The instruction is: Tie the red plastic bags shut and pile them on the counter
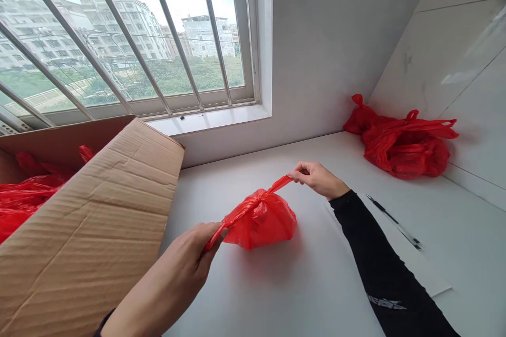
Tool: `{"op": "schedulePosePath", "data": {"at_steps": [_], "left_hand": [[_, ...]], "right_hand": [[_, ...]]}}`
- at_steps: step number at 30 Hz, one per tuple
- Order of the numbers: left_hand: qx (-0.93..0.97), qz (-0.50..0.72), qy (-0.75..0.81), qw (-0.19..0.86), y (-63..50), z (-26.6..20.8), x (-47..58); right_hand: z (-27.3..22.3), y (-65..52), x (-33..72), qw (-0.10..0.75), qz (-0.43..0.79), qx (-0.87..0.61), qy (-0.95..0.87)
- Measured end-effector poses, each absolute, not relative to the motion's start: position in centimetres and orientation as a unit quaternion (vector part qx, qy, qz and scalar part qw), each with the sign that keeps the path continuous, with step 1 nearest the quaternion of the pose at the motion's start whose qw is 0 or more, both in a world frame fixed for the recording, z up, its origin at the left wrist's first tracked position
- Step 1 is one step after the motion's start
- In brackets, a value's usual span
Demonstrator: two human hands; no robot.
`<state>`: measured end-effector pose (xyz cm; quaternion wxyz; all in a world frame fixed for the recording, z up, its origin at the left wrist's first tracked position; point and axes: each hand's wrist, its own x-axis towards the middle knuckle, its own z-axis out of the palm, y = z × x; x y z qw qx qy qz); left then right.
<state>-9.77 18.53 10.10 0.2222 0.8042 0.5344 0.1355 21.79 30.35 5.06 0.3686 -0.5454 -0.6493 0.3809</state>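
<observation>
A thin, round, shiny red plastic bag [269,224] is over the middle of the smooth white table [256,300], between the two hands. It may touch the table; that is hard to see. A knot sits on top, with one twisted end going to each side. The left hand [193,253] has its fingers curled around one end, thumb pressed down on it. The right hand [316,179] pinches the other end between thumb and fingertips. On the left is a big brown cardboard box [118,210] with crumpled red bags [31,192] inside. A thin black-and-clear pen [393,220] lies on the right.
</observation>
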Motion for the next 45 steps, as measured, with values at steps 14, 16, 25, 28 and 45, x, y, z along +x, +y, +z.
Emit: {"op": "schedulePosePath", "data": {"at_steps": [14, 16, 25, 28, 45], "left_hand": [[0.826, 0.234, 0.511, -0.028, 23.0, -2.3, 1.2], [0.820, 0.217, 0.524, -0.076, 23.5, -4.3, 1.4], [0.808, 0.227, 0.540, -0.064, 23.9, -4.9, 1.6], [0.807, 0.234, 0.539, -0.055, 24.0, -5.3, 1.6], [0.817, 0.268, 0.507, -0.061, 23.9, -6.4, 0.9]], "right_hand": [[0.2, 30.0, 14.5, 0.355, 0.261, -0.569, -0.695], [-1.8, 30.5, 14.0, 0.348, 0.245, -0.570, -0.703], [-6.2, 32.1, 14.3, 0.341, 0.183, -0.543, -0.745], [-6.5, 32.2, 14.3, 0.343, 0.174, -0.545, -0.745], [-5.2, 31.6, 14.6, 0.501, 0.240, -0.550, -0.624]]}}
